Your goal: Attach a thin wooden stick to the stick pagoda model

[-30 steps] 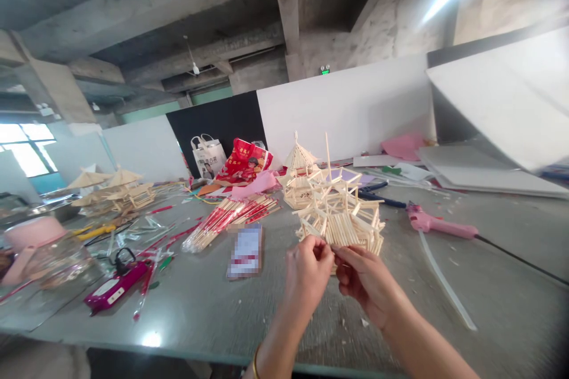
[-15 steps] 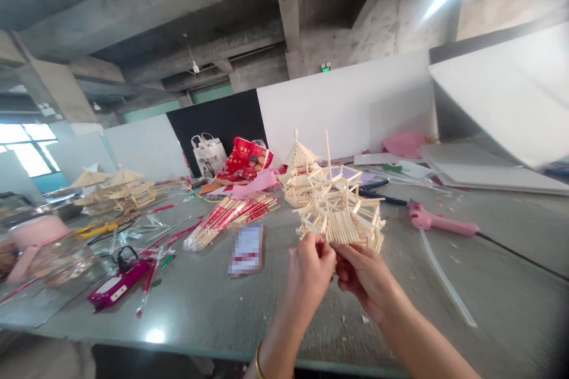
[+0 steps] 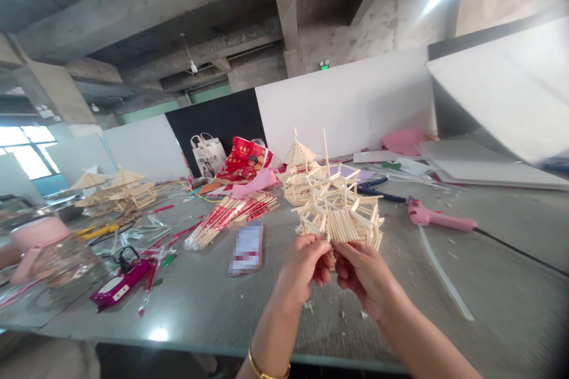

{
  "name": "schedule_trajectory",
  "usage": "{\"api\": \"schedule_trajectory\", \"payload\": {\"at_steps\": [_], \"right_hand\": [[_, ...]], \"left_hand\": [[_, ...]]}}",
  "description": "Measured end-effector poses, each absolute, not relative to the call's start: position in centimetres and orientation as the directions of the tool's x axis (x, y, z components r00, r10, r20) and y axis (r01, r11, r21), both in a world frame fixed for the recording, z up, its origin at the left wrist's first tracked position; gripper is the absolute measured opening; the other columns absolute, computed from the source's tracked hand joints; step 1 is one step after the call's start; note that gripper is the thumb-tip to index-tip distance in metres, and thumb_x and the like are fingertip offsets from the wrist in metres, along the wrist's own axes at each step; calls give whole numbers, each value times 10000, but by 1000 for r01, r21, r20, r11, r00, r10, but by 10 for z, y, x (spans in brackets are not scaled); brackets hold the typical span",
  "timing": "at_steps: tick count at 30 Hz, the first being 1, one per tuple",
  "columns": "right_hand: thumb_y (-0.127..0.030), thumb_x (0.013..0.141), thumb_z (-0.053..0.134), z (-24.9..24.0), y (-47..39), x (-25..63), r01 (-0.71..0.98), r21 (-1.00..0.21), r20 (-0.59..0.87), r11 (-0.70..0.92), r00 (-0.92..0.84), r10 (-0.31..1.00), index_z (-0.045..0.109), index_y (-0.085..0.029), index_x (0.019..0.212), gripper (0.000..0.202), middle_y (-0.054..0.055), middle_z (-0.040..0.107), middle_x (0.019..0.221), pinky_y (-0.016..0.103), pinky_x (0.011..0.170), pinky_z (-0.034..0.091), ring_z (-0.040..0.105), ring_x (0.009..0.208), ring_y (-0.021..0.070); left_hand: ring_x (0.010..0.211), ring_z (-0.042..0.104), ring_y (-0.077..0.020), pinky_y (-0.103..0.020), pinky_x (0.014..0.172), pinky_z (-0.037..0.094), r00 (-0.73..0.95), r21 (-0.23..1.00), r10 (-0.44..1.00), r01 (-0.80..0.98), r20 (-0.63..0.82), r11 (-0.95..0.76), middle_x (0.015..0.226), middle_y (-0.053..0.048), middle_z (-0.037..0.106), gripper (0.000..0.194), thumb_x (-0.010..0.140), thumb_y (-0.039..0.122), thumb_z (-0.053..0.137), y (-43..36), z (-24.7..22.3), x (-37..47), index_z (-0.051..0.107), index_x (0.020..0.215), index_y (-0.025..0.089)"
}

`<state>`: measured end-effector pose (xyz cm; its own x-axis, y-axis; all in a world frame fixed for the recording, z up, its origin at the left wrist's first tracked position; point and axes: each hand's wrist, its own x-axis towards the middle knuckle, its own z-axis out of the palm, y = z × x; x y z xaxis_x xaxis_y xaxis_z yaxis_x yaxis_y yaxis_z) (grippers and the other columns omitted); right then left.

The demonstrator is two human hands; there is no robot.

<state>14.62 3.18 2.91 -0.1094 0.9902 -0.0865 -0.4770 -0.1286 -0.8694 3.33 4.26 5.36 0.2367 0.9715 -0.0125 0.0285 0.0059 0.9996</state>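
Note:
A pale wooden stick model [image 3: 340, 213], built like a tiered pavilion, is held up just above the grey table [image 3: 213, 302]. My left hand [image 3: 302, 263] pinches its near lower edge from the left. My right hand [image 3: 362, 272] grips the same edge from the right, fingertips almost meeting the left ones. A second, finished stick pavilion [image 3: 299, 170] stands behind it on the table.
A pink glue gun [image 3: 438, 220] with a black cord lies to the right, a long white strip [image 3: 442, 275] beside it. Bundles of red-wrapped sticks [image 3: 226, 216], a magenta device [image 3: 118, 285], a glass jar [image 3: 57, 260] and more stick models [image 3: 118, 189] lie left. White boards [image 3: 489, 172] stack at the far right.
Both hands and the stick model have drifted slightly left and down in view; the left hand's fingers have curled lower under the model's edge.

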Motion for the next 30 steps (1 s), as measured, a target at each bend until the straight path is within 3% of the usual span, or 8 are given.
{"api": "schedule_trajectory", "payload": {"at_steps": [6,16,23,25,27,30], "right_hand": [[-452,629,716,28,28,147,-494,-861,-76,-122,-113,991,449,-163,635,394,-48,422,453,174,357,348,382,391,66],[-434,734,670,10,9,162,-443,-880,-97,-171,-184,978,558,-140,803,322,-41,450,535,155,332,333,371,398,55],[-490,694,695,13,2,178,-405,-901,-81,-154,-193,978,570,-138,791,386,-45,433,557,174,339,351,369,397,55],[-525,708,669,15,0,181,-335,-937,-48,-104,-172,984,559,-137,783,410,-48,422,540,178,341,348,360,386,56],[-549,754,614,15,-2,185,-210,-977,16,-19,-164,986,555,-136,800,421,-45,425,536,174,345,334,362,379,56],[-571,809,531,14,-6,190,-5,-996,93,94,-185,978,558,-139,855,435,-29,463,580,168,350,300,383,372,52]], "left_hand": [[312,429,-37,-141,294,244,329,991,943,-132,41,3,526,35,532,182,788,278,500,16,57,26,486,649,162],[370,462,-41,-140,340,312,22,948,949,-52,315,-313,551,39,542,202,784,339,592,-24,108,-3,532,689,171],[364,448,-53,-151,323,257,30,987,993,106,117,-120,567,37,549,190,771,344,561,19,65,18,510,708,172],[373,454,-66,-167,340,266,9,978,996,188,94,-94,582,35,557,192,780,361,534,26,48,16,516,719,180],[394,475,-86,-184,385,285,10,911,992,395,123,-117,566,31,564,175,782,340,523,28,34,11,539,701,186],[449,501,-112,-207,468,259,-8,651,964,738,266,-174,508,25,556,145,749,242,547,25,23,0,567,614,193]]}}
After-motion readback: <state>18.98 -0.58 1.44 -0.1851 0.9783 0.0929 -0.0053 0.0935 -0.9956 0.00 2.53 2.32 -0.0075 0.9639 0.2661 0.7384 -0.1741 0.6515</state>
